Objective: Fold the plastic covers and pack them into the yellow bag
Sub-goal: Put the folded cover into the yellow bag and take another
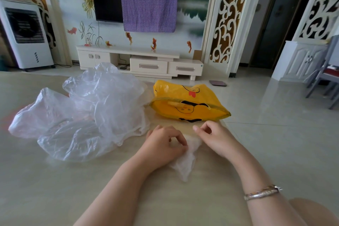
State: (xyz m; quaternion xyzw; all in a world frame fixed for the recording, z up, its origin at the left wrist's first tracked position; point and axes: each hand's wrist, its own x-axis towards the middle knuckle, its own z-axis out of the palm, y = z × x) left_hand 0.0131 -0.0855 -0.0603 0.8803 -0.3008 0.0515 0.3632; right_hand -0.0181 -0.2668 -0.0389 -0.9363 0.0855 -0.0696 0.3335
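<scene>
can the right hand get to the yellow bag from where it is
Probably yes. The right hand sits just in front of the yellow bag with only bare table between them. But its fingers look to be pinching the small folded plastic cover, so it would carry that along or let go first.

Thin crinkled clear plastic covers [88,112], glossy yellow plastic bag [189,104], smooth pale wood-look table [55,189], polished floor tiles [275,134].
</scene>
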